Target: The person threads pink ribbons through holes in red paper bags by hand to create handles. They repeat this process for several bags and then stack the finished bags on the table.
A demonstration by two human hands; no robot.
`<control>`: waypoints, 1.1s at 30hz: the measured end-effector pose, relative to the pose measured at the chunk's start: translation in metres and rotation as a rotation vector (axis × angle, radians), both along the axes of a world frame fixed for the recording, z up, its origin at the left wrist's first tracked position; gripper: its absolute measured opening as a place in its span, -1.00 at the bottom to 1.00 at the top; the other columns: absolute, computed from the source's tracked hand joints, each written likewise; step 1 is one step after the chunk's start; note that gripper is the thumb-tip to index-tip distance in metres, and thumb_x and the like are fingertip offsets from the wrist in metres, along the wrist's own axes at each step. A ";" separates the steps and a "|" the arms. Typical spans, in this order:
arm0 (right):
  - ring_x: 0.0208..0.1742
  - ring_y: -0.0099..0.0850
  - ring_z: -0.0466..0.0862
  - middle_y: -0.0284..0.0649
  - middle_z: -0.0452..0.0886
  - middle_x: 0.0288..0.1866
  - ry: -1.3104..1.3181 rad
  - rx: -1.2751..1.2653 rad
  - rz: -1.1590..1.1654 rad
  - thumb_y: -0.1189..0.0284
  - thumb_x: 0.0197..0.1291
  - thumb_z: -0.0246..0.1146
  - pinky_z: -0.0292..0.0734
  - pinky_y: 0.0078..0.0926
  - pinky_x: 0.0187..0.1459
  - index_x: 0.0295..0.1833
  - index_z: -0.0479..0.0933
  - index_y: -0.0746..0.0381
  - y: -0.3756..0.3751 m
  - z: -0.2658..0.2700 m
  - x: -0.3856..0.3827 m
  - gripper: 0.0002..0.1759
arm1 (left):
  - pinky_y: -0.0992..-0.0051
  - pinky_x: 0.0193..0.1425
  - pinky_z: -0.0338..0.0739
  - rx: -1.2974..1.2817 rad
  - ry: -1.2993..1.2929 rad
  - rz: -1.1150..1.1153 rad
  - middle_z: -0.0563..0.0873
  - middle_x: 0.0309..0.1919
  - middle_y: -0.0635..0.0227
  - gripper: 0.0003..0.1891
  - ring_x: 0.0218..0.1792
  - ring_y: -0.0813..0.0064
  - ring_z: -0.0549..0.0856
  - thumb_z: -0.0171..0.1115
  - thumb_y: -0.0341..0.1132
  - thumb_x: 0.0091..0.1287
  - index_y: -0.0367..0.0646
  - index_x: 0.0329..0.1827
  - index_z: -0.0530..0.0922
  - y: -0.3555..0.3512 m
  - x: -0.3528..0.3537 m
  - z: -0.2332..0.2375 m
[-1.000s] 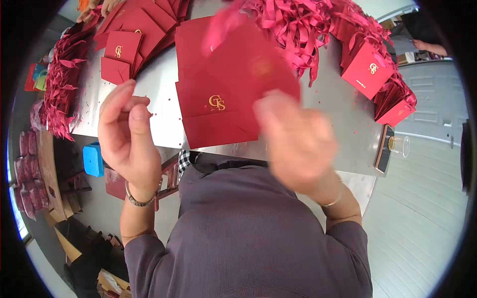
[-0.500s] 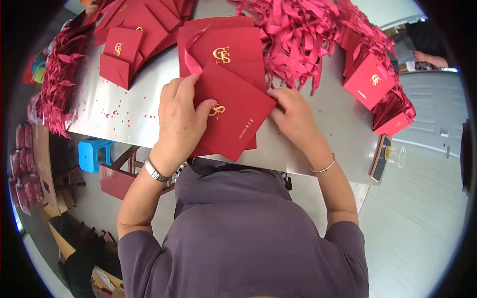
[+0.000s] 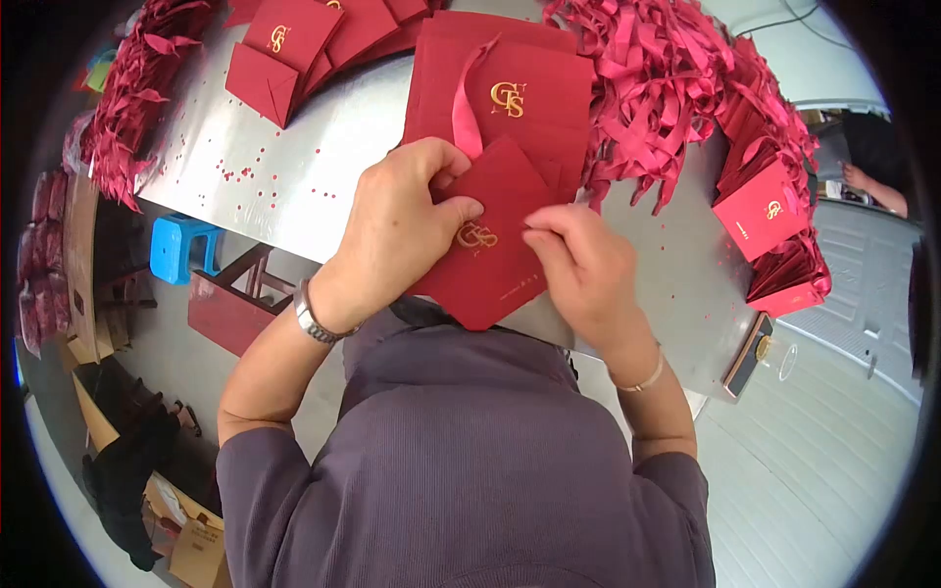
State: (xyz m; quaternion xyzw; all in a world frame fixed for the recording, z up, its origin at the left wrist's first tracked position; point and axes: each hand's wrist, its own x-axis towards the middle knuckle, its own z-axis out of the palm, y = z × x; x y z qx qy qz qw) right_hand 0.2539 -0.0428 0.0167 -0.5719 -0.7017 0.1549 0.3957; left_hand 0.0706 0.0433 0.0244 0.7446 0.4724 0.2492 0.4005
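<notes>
My left hand (image 3: 407,220) grips a red paper bag (image 3: 495,279) by its upper left side, thumb lying on the front near the gold logo. The bag is tilted, one corner pointing toward my body. A pink ribbon (image 3: 466,108) rises just beyond my left fingers. My right hand (image 3: 588,274) is closed in a pinch over the bag's right part; whatever sits between thumb and forefinger is too small to make out. Behind lies a stack of flat red paper bags (image 3: 549,118) with the same gold logo.
A heap of pink ribbons (image 3: 647,88) lies beyond the stack. More red bags (image 3: 760,211) stand at the right, others (image 3: 284,49) at the back left. A phone (image 3: 750,353) rests by the metal table's (image 3: 363,108) right edge, near a clear cup (image 3: 779,358). A blue stool (image 3: 181,250) stands left.
My right hand has moved from the bag's right corner onto its front, fingers now pinched. The bag has turned and tilted in my left hand. The camera view has shifted too.
</notes>
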 end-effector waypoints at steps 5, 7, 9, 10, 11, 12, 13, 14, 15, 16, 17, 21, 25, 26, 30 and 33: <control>-0.36 -0.21 0.67 -0.18 0.65 -0.36 0.093 -0.043 -0.072 0.51 0.09 0.38 0.56 -0.35 -0.33 -0.24 0.57 0.26 0.016 -0.011 -0.018 -0.85 | 0.39 -0.20 0.57 0.002 -0.048 -0.072 0.72 -0.39 0.13 -0.76 -0.35 0.31 0.69 0.40 -0.46 0.12 -0.34 -0.16 0.63 0.005 -0.006 -0.005; -0.35 -0.20 0.68 -0.17 0.66 -0.35 0.054 -0.039 -0.058 0.52 0.09 0.38 0.57 -0.35 -0.32 -0.23 0.57 0.26 0.019 -0.007 -0.018 -0.86 | 0.47 -0.22 0.55 0.027 -0.055 -0.103 0.73 -0.39 0.19 -0.77 -0.36 0.46 0.67 0.39 -0.46 0.16 -0.35 -0.15 0.63 0.006 -0.006 -0.009; -0.35 -0.20 0.68 -0.16 0.67 -0.34 0.031 -0.026 -0.049 0.54 0.09 0.37 0.57 -0.35 -0.31 -0.23 0.58 0.27 0.020 -0.004 -0.019 -0.87 | 0.50 -0.23 0.54 -0.029 -0.079 -0.075 0.73 -0.41 0.21 -0.79 -0.37 0.51 0.67 0.35 -0.47 0.20 -0.36 -0.13 0.63 0.006 -0.005 -0.013; -0.34 -0.20 0.69 -0.16 0.67 -0.34 0.012 -0.007 -0.042 0.56 0.09 0.35 0.58 -0.35 -0.31 -0.23 0.59 0.27 0.021 -0.004 -0.020 -0.87 | 0.50 -0.23 0.54 -0.033 -0.083 -0.072 0.73 -0.41 0.21 -0.79 -0.37 0.51 0.67 0.35 -0.47 0.20 -0.36 -0.13 0.63 0.008 -0.005 -0.012; -0.34 -0.20 0.69 -0.16 0.67 -0.34 0.009 -0.013 -0.040 0.56 0.09 0.35 0.58 -0.35 -0.31 -0.23 0.59 0.27 0.022 -0.005 -0.021 -0.87 | 0.50 -0.23 0.55 -0.119 -0.095 -0.079 0.74 -0.40 0.22 -0.79 -0.36 0.54 0.66 0.35 -0.47 0.20 -0.36 -0.12 0.63 0.010 -0.005 -0.009; -0.35 -0.20 0.69 -0.16 0.67 -0.35 -0.005 0.029 -0.046 0.58 0.09 0.34 0.58 -0.35 -0.32 -0.23 0.59 0.26 0.023 -0.006 -0.022 -0.88 | 0.50 -0.23 0.55 -0.204 -0.106 -0.086 0.74 -0.40 0.24 -0.79 -0.36 0.57 0.66 0.35 -0.47 0.21 -0.37 -0.12 0.63 0.011 -0.005 -0.007; -0.36 -0.21 0.69 -0.16 0.67 -0.37 -0.020 0.071 -0.051 0.60 0.08 0.32 0.58 -0.36 -0.32 -0.23 0.60 0.26 0.024 -0.007 -0.022 -0.88 | 0.50 -0.23 0.55 -0.208 -0.109 -0.083 0.74 -0.40 0.24 -0.79 -0.36 0.57 0.66 0.35 -0.47 0.21 -0.37 -0.12 0.63 0.012 -0.005 -0.009; -0.36 -0.21 0.69 -0.16 0.67 -0.37 -0.022 0.068 -0.048 0.60 0.08 0.32 0.58 -0.36 -0.32 -0.23 0.60 0.26 0.026 -0.007 -0.022 -0.88 | 0.51 -0.22 0.55 -0.190 -0.089 -0.091 0.74 -0.40 0.25 -0.79 -0.36 0.59 0.65 0.34 -0.48 0.22 -0.36 -0.11 0.63 0.012 -0.004 -0.011; -0.37 -0.21 0.69 -0.16 0.67 -0.38 -0.027 0.091 -0.038 0.60 0.07 0.33 0.58 -0.36 -0.32 -0.23 0.61 0.26 0.027 -0.008 -0.022 -0.88 | 0.51 -0.22 0.55 -0.170 -0.070 -0.099 0.75 -0.39 0.27 -0.79 -0.35 0.61 0.65 0.33 -0.48 0.22 -0.36 -0.10 0.63 0.012 -0.004 -0.012; -0.38 -0.21 0.68 -0.17 0.66 -0.40 -0.031 0.113 -0.028 0.60 0.06 0.33 0.59 -0.36 -0.33 -0.24 0.61 0.25 0.028 -0.008 -0.022 -0.87 | 0.51 -0.22 0.55 -0.172 -0.072 -0.096 0.75 -0.39 0.27 -0.79 -0.35 0.61 0.65 0.33 -0.48 0.22 -0.36 -0.10 0.63 0.011 -0.004 -0.014; -0.38 -0.21 0.68 -0.17 0.66 -0.40 -0.033 0.111 -0.025 0.60 0.06 0.33 0.59 -0.36 -0.33 -0.24 0.61 0.25 0.029 -0.008 -0.022 -0.87 | 0.52 -0.21 0.56 -0.151 -0.100 -0.099 0.75 -0.39 0.27 -0.79 -0.35 0.61 0.65 0.32 -0.48 0.23 -0.36 -0.09 0.63 0.009 -0.003 -0.016; -0.42 -0.23 0.67 -0.18 0.65 -0.43 -0.124 0.121 -0.087 0.58 0.01 0.35 0.57 -0.34 -0.37 -0.29 0.58 0.24 0.029 -0.006 -0.024 -0.88 | 0.48 -0.19 0.59 -0.082 -0.140 -0.113 0.76 -0.35 0.20 -0.78 -0.32 0.50 0.72 0.30 -0.48 0.22 -0.33 -0.07 0.63 0.003 -0.001 -0.015; -0.42 -0.24 0.68 -0.17 0.66 -0.41 -0.473 0.119 -0.036 0.60 -0.02 0.34 0.57 -0.35 -0.37 -0.30 0.62 0.25 0.027 0.004 -0.026 -0.88 | 0.39 -0.18 0.60 0.072 -0.077 -0.060 0.75 -0.31 0.11 -0.78 -0.27 0.24 0.75 0.27 -0.51 0.19 -0.29 -0.09 0.64 -0.007 0.007 -0.017; -0.42 -0.24 0.68 -0.17 0.66 -0.41 -0.473 0.117 -0.036 0.60 -0.02 0.34 0.57 -0.35 -0.37 -0.30 0.62 0.25 0.027 0.006 -0.026 -0.88 | 0.35 -0.17 0.61 0.147 -0.044 -0.089 0.73 -0.30 0.08 -0.78 -0.24 0.14 0.74 0.25 -0.52 0.17 -0.27 -0.10 0.64 -0.007 0.009 -0.018; -0.43 -0.18 0.66 -0.14 0.65 -0.43 -0.522 0.005 0.013 0.57 0.00 0.31 0.56 -0.32 -0.38 -0.30 0.61 0.25 0.033 0.012 -0.022 -0.90 | 0.28 -0.17 0.61 0.256 -0.086 -0.131 0.71 -0.30 0.05 -0.77 -0.22 0.00 0.70 0.22 -0.55 0.14 -0.26 -0.12 0.63 -0.009 0.009 -0.024; -0.42 -0.16 0.67 -0.13 0.63 -0.45 -0.301 -0.083 0.005 0.55 0.06 0.30 0.55 -0.29 -0.38 -0.29 0.55 0.27 0.036 0.006 -0.020 -0.91 | 0.29 -0.16 0.61 0.283 -0.120 -0.125 0.71 -0.28 0.02 -0.76 -0.20 -0.01 0.70 0.22 -0.55 0.15 -0.28 -0.09 0.63 -0.009 0.010 -0.027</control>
